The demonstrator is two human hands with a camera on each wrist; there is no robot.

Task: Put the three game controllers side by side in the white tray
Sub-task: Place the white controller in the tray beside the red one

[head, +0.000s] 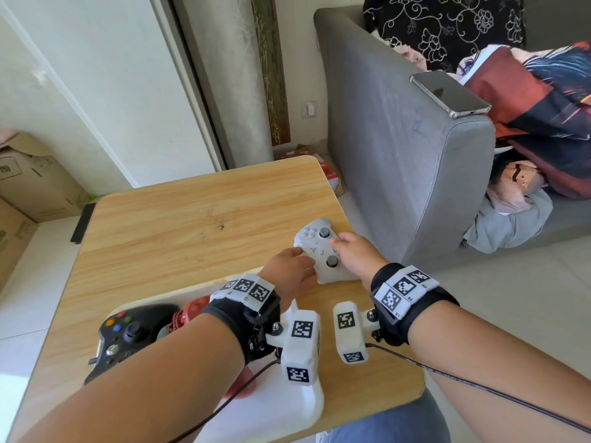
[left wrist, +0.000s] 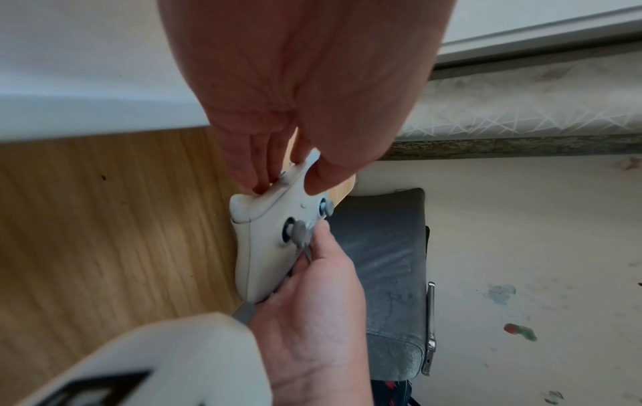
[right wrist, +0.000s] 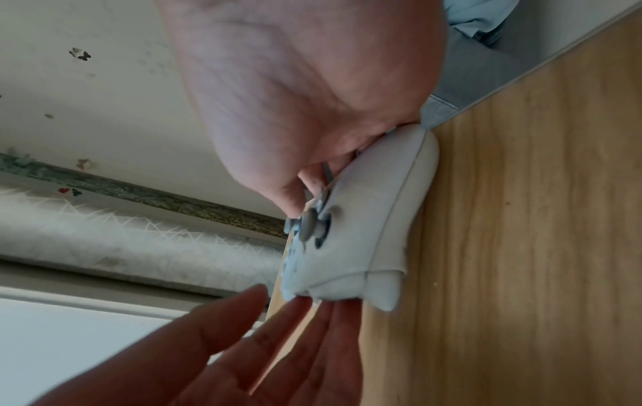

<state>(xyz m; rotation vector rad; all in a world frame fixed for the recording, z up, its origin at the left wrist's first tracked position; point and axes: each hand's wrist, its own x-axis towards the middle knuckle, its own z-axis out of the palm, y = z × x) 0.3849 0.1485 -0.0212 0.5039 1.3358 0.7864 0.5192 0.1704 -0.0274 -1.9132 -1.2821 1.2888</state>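
Note:
A white controller (head: 315, 251) lies on the wooden table (head: 192, 219) near its right edge, beyond the white tray (head: 275, 410). My right hand (head: 355, 254) grips its right side, fingers curled round a grip (right wrist: 365, 233). My left hand (head: 294, 266) pinches its shoulder edge between thumb and fingertips (left wrist: 257, 181). In the tray a black controller (head: 128, 334) lies at the left. A red controller (head: 195, 308) lies beside it, mostly hidden under my left wrist.
A grey sofa (head: 399, 171) stands close to the table's right side, with a phone (head: 451, 94) on its armrest. Cardboard boxes (head: 32, 180) sit on the floor at the left. The far half of the table is bare wood.

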